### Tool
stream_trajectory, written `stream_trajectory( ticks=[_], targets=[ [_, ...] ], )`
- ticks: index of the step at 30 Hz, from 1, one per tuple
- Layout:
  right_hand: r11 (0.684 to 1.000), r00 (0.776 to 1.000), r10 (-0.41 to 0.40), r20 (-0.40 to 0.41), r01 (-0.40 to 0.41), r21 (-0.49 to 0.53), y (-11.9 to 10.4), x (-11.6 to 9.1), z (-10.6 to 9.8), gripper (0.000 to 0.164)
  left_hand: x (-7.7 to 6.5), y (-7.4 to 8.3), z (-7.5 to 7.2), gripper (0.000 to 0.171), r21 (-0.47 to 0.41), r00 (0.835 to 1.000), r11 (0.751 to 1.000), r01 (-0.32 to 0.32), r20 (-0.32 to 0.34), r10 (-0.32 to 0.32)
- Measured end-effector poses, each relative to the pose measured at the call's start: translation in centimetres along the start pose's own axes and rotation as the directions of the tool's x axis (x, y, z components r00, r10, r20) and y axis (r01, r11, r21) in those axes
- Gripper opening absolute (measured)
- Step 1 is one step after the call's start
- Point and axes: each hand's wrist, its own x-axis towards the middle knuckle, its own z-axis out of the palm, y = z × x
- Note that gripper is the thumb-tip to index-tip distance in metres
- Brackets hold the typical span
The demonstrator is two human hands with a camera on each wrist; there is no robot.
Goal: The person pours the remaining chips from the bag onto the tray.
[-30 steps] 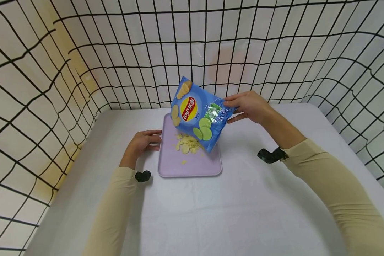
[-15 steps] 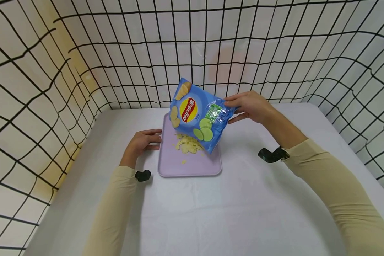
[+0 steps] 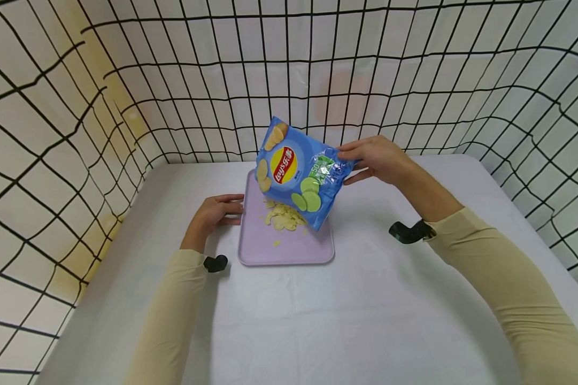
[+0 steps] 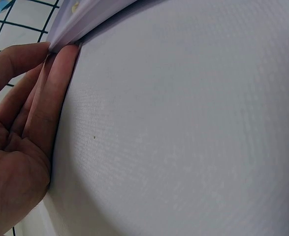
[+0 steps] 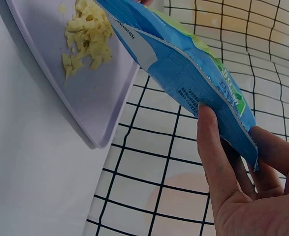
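Observation:
A blue Lay's chip bag (image 3: 300,176) hangs tilted above the lilac tray (image 3: 289,256), and my right hand (image 3: 377,160) pinches it by its right end. In the right wrist view the thumb (image 5: 210,142) presses on the back of the bag, with the fingers on its other side. Beneath the bag a heap of potato chips (image 3: 283,218) lies on the tray, partly covered by it. At the tray's left side my left hand (image 3: 216,211) grips the rim. From the left wrist, the fingertips (image 4: 65,56) meet at that rim, with the hand low beside the white tabletop.
A white cloth-covered table (image 3: 365,321) spreads beneath everything. Black grid netting (image 3: 308,80) stands over pale walls behind the table and at both sides. Small black wrist cameras (image 3: 409,232) sit at the cuffs of the beige sleeves (image 3: 491,278).
The bag has shifted very slightly left and downward from its earliest position, and the chips in the heap beneath it have settled a little differently. Both hands keep nearly the same places and holds.

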Motion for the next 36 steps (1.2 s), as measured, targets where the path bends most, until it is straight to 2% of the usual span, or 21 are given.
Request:
stream_trajectory(
  ticks=[8,18,27,36],
  targets=[
    [1.000,1.000,0.000,-0.003,0.000,-0.017,0.0,0.1,-0.1,0.049,-1.4,1.2,0.4,0.050,0.007,1.000,1.000,0.011,0.008,-0.011],
    [0.999,0.999,-0.035,-0.030,0.036,0.037,-0.4,0.0,-0.5,0.049,-1.2,1.0,0.4,0.049,-0.006,1.000,1.000,0.008,0.005,-0.008],
    [1.000,1.000,-0.009,-0.022,0.009,0.003,-0.3,0.1,-0.4,0.047,-1.1,0.7,0.2,0.049,-0.006,1.000,1.000,0.010,0.003,-0.010],
    [1.000,1.000,-0.009,-0.018,0.008,-0.010,-0.1,0.1,-0.4,0.048,0.2,-0.2,0.0,0.048,-0.006,1.000,1.000,-0.002,-0.014,0.002]
  ],
)
